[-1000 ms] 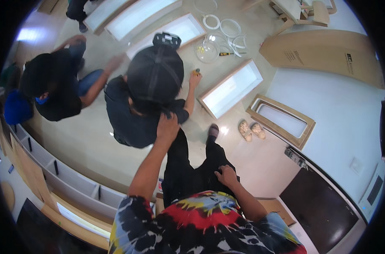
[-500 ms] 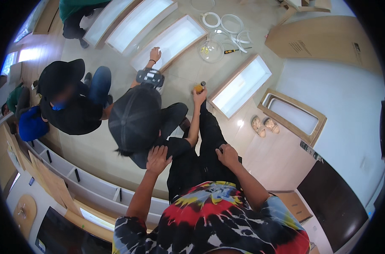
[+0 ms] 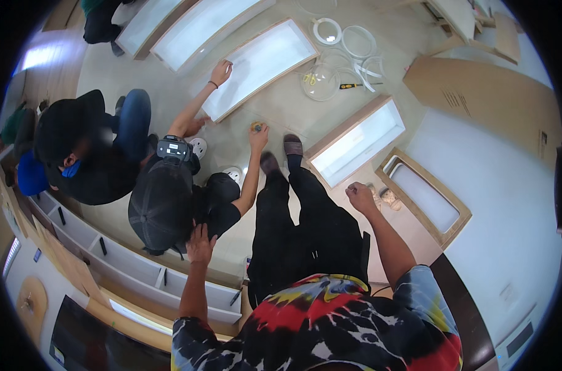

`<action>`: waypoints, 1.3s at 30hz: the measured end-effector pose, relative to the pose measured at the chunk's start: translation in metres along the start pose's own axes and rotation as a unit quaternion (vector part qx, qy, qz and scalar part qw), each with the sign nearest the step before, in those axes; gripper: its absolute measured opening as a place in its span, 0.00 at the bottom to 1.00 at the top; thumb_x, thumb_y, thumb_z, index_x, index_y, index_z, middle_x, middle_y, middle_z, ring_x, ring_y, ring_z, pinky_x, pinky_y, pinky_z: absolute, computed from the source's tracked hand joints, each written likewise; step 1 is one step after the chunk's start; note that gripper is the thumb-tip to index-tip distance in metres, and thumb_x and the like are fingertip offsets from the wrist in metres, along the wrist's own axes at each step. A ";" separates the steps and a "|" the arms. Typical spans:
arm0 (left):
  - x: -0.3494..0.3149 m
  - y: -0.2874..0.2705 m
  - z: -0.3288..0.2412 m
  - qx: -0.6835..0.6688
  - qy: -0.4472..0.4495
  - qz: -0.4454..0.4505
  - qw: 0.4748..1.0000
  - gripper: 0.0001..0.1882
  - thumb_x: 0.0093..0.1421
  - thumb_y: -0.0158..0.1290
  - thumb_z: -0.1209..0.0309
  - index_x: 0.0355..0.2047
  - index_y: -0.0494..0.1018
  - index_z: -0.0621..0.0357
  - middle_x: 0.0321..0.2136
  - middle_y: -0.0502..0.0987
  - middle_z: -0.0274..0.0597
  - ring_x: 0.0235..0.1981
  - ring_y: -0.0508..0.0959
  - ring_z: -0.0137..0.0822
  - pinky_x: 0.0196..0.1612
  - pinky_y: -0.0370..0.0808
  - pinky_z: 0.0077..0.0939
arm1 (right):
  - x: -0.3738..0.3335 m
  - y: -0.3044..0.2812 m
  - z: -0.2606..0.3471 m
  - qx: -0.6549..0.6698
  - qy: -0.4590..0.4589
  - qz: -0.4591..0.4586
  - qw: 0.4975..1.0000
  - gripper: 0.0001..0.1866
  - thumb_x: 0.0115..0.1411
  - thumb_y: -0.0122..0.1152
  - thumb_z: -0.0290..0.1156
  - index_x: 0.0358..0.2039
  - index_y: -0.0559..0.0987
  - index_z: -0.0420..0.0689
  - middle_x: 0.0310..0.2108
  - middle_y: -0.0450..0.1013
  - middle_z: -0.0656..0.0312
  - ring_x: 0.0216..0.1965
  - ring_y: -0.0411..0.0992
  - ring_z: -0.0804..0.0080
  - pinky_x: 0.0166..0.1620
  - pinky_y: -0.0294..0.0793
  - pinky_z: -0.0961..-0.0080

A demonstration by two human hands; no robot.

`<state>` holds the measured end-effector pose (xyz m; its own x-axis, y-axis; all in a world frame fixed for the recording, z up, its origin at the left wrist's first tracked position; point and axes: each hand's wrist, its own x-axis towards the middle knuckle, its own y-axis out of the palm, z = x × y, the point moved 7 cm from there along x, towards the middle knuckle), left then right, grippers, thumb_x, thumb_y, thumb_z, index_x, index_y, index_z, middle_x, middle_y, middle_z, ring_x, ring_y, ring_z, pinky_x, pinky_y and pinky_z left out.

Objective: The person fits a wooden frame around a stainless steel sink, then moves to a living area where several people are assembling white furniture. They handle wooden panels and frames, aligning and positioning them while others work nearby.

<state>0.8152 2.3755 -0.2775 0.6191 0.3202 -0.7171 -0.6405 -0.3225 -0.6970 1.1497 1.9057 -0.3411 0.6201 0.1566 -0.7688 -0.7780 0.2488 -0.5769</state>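
Note:
My left hand (image 3: 200,244) lies open, fingers spread, on the back of the shoulder of a co-worker (image 3: 163,213) in a black cap. My right hand (image 3: 360,196) is raised beside my right knee with its fingers curled in; I see nothing in it. The co-worker's one hand (image 3: 259,137) grips a small yellow thing (image 3: 257,127) of a kind I cannot make out. Their other arm reaches over a shallow wooden box frame (image 3: 256,93) with a white inside.
A smaller box frame (image 3: 349,142) and a wooden frame with a rounded opening (image 3: 457,226) lie right, near clogs (image 3: 389,198). Clear rings (image 3: 321,80) and a screwdriver (image 3: 352,86) lie ahead. Another person (image 3: 77,154) crouches left, by a long white shelf unit (image 3: 132,263).
My right hand has lifted off my thigh and moved right and forward. The co-worker has shifted left, my left hand staying on them. My feet now show.

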 end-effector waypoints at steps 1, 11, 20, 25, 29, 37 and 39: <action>0.000 0.000 0.006 -0.010 0.002 0.004 1.000 0.32 0.62 0.56 0.50 0.61 0.66 0.53 0.61 0.68 0.42 0.65 0.66 0.43 0.56 0.73 0.48 | 0.009 -0.004 0.004 -0.004 -0.005 0.001 1.000 0.14 0.59 0.62 0.38 0.38 0.83 0.39 0.35 0.80 0.46 0.39 0.80 0.49 0.45 0.78 0.59; -0.002 0.004 0.011 -0.045 -0.076 0.027 0.996 0.25 0.54 0.65 0.62 0.51 0.75 0.58 0.50 0.76 0.46 0.59 0.71 0.49 0.59 0.71 0.45 | 0.173 0.010 0.099 -0.034 -0.133 -0.059 0.989 0.13 0.59 0.58 0.35 0.29 0.81 0.37 0.30 0.77 0.43 0.36 0.76 0.42 0.43 0.75 0.52; 0.314 -0.064 -0.129 -0.407 -0.063 -0.124 0.903 0.18 0.62 0.59 0.68 0.49 0.76 0.68 0.43 0.80 0.56 0.48 0.80 0.52 0.52 0.74 0.40 | 0.413 0.080 0.162 -0.092 -0.186 -0.079 0.975 0.13 0.60 0.55 0.32 0.41 0.80 0.38 0.42 0.76 0.43 0.44 0.76 0.45 0.47 0.76 0.54; 0.464 0.004 -0.094 -0.505 -0.101 -0.111 0.850 0.21 0.64 0.57 0.68 0.54 0.73 0.68 0.43 0.81 0.54 0.45 0.81 0.41 0.50 0.75 0.33 | 0.516 0.106 0.187 -0.175 -0.171 -0.128 0.961 0.14 0.61 0.51 0.25 0.45 0.79 0.38 0.48 0.74 0.44 0.44 0.77 0.49 0.47 0.79 0.56; 0.506 -0.011 -0.111 -0.510 -0.067 -0.070 0.854 0.21 0.65 0.57 0.68 0.55 0.73 0.66 0.41 0.81 0.49 0.42 0.80 0.34 0.45 0.77 0.27 | 0.582 0.117 0.168 -0.248 -0.122 -0.120 0.954 0.14 0.60 0.50 0.24 0.46 0.78 0.38 0.49 0.73 0.47 0.46 0.78 0.52 0.47 0.80 0.57; 0.544 -0.043 -0.168 -0.488 0.054 -0.025 0.871 0.21 0.65 0.58 0.68 0.56 0.73 0.66 0.45 0.81 0.50 0.46 0.80 0.35 0.48 0.76 0.27 | 0.509 0.108 0.152 -0.210 -0.413 -0.188 0.866 0.11 0.59 0.53 0.25 0.42 0.79 0.42 0.35 0.74 0.55 0.33 0.76 0.56 0.36 0.78 0.61; 0.547 -0.053 -0.181 -0.448 0.116 -0.057 0.884 0.23 0.63 0.60 0.68 0.57 0.73 0.62 0.47 0.80 0.49 0.48 0.79 0.36 0.48 0.77 0.28 | 0.454 0.089 0.154 -0.094 -0.436 -0.205 0.871 0.09 0.58 0.57 0.25 0.40 0.79 0.43 0.31 0.74 0.56 0.30 0.75 0.56 0.35 0.76 0.63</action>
<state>1.2699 2.4065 -0.6339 0.8002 0.2380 -0.5506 -0.0143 -0.9101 -0.4142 1.3779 2.1464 -0.6990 0.6269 0.7785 -0.0313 -0.4246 0.3077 -0.8515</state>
